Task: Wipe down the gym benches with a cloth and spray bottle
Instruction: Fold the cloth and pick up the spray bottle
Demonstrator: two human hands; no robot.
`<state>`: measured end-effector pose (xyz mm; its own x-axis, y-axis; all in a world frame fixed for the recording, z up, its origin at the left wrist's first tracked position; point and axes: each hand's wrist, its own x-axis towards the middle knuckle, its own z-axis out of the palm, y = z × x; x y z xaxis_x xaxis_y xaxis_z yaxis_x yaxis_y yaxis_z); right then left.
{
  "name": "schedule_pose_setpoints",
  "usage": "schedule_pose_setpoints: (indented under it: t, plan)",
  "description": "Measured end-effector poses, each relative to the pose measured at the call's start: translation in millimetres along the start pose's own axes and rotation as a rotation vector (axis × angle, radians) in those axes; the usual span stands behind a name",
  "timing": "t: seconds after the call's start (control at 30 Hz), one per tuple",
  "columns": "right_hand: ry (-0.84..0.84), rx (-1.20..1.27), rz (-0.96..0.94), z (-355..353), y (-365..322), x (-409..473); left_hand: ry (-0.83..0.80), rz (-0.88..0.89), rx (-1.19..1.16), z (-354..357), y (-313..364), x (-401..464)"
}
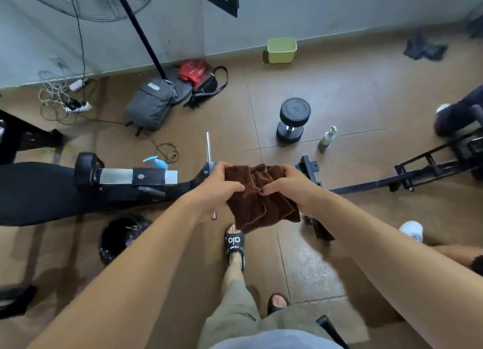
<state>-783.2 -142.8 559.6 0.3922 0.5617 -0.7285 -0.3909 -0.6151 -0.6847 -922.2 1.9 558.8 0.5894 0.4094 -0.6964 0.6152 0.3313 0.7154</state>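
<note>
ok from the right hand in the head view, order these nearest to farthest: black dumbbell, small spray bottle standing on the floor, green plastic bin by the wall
From the right hand, which grips the brown cloth:
1. Small spray bottle, standing on the floor just ahead and to the right.
2. Black dumbbell, upright, a little beyond the bottle; these two are close.
3. Green plastic bin, far off against the wall.

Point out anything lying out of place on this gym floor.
A dark garment lies crumpled on the floor near the wall, and cables sprawl tangled around a power strip. Both hands hold the brown cloth.
</note>
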Motion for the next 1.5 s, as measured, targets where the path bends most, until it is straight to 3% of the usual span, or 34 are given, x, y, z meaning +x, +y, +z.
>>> schedule_pose_setpoints:
  t: [0.4, 0.8, 1.27, 1.5]
  plan:
    - [0.288, 0.155, 0.051, -69.5, -108.6, 165.6, -0.197, 0.006, 0.38, -13.5, 159.3, 203.9]
    - [0.386, 0.287, 0.113, -226.0, -179.5, 368.6, -0.172, 0.023, 0.429, 64.9, 273.4, 435.7]
    - [0.49, 0.192, 0.208, -329.9, -115.1, 646.3, -0.219, -0.002, 0.531, 119.1, 220.0, 749.5]
    - [0.551, 0.03, 0.116, -359.9, -57.6, 780.5, -0.23, 0.029, 0.695, 149.8, 177.6, 886.9]
